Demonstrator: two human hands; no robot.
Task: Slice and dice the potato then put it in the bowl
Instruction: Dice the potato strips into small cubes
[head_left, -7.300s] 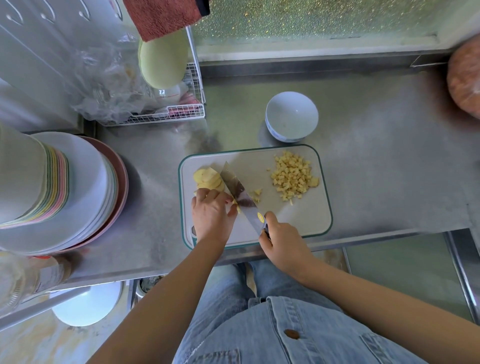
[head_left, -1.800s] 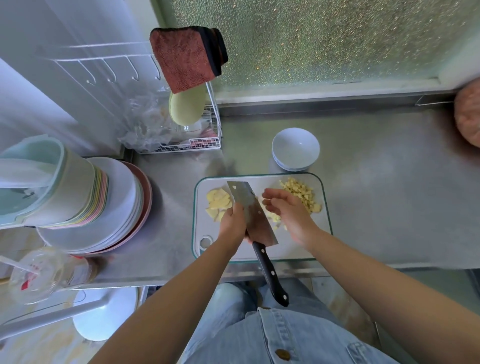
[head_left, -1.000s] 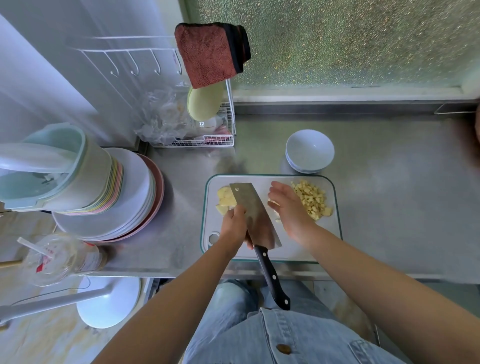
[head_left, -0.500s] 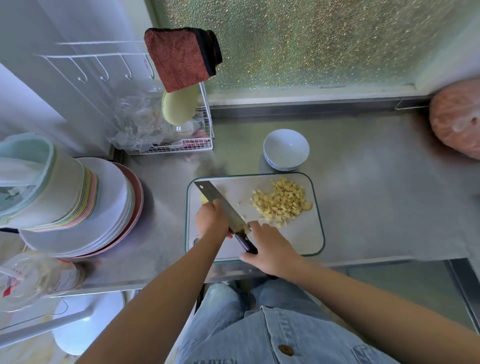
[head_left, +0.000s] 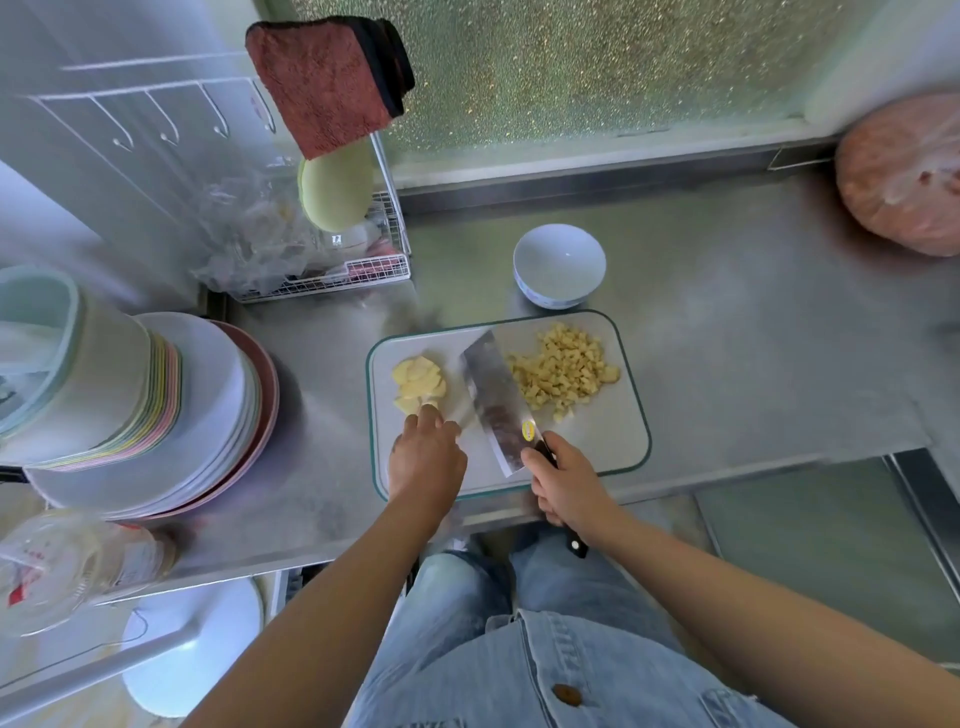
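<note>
A white cutting board (head_left: 597, 441) with a green rim lies on the steel counter. A stack of pale potato slices (head_left: 418, 382) sits on its left part, and a heap of diced potato (head_left: 563, 371) lies on its right part. My left hand (head_left: 426, 454) rests on the board with its fingertips touching the near edge of the slices. My right hand (head_left: 563, 486) grips the black handle of a cleaver (head_left: 493, 402), whose blade stands between slices and dice. An empty white bowl (head_left: 559, 265) stands just behind the board.
A tall stack of plates and bowls (head_left: 145, 395) fills the counter's left side. A wire rack (head_left: 322, 270) with plastic bags stands at the back left, a red cloth (head_left: 327, 83) above it. A pink bagged object (head_left: 904, 176) sits far right. A plastic cup (head_left: 67, 566) is near left.
My left hand has slid back, uncovering the potato slices. The cleaver, held by the left hand earlier, is in my right hand and has turned between slices and dice.
</note>
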